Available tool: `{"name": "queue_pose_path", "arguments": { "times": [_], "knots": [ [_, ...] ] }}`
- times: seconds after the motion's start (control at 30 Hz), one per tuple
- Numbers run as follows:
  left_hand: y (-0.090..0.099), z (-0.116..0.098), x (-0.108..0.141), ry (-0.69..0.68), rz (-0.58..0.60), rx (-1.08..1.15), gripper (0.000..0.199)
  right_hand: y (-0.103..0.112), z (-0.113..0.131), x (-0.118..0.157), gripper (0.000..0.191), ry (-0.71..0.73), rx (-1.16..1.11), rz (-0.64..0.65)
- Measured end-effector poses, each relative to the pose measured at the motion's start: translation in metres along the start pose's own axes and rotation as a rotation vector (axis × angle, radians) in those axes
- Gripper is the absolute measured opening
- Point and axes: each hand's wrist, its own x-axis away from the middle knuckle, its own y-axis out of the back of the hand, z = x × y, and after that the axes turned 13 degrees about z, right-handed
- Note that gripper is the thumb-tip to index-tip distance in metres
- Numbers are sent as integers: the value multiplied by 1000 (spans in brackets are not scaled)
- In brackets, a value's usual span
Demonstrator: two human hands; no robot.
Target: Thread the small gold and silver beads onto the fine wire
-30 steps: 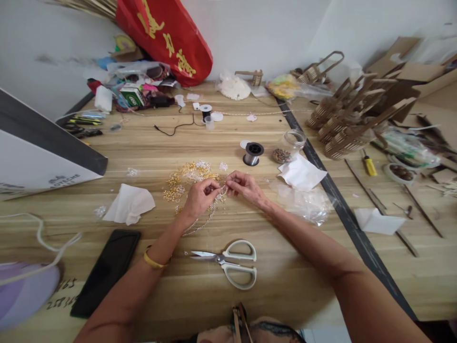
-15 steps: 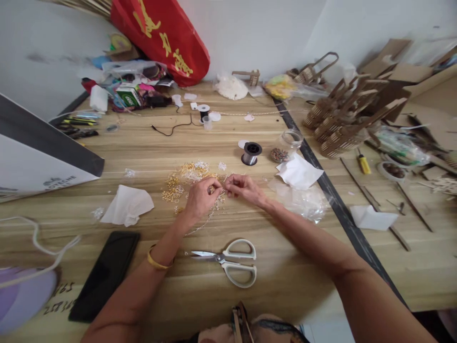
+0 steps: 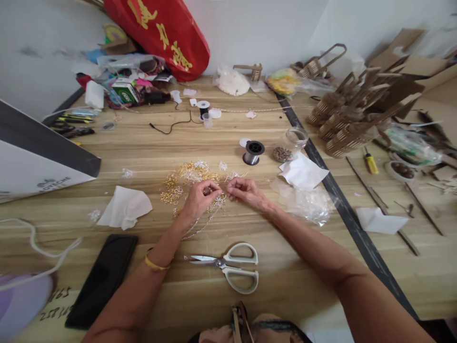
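Observation:
My left hand (image 3: pixel 203 196) is closed in a pinch over gold and silver findings (image 3: pixel 173 181) heaped on the wooden table; what it pinches is too small to make out. Just to its right, my right hand (image 3: pixel 243 191) pinches too, with its fingertips a small gap away, and anything between them is too tiny to name. A thin silver chain (image 3: pixel 202 228) lies below the hands. Nearer to me are scissors (image 3: pixel 228 264) with white handles, their blades pointing left. A wire spool (image 3: pixel 253 152) stands beyond my right hand.
On the left are a black phone (image 3: pixel 102 281) and a white cloth (image 3: pixel 124 207). To the right are a bead jar (image 3: pixel 293 141), white paper (image 3: pixel 303 171), clear plastic bags (image 3: pixel 314 205) and small woven baskets (image 3: pixel 342 131). A red bag (image 3: pixel 167 38) leans at the back.
The fingertips of my two hands have moved slightly apart. The whole view has shifted a little, and more of the chain shows below my left hand.

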Motion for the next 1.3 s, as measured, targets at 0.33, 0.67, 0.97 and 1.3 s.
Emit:
{"name": "queue_pose_path", "arguments": {
  "times": [0.33, 0.67, 0.97, 1.3],
  "knots": [
    [-1, 5, -1, 77, 38, 298, 15, -2, 1, 0, 31, 47, 27, -93],
    [-8, 2, 0, 5, 53, 306, 13, -8, 6, 0, 23, 190, 175, -92],
    [-10, 3, -1, 80, 85, 409, 18, -8, 9, 1, 25, 236, 240, -102],
    [-11, 2, 0, 79, 53, 376, 19, -11, -3, -1, 27, 159, 123, -158]
  ]
}}
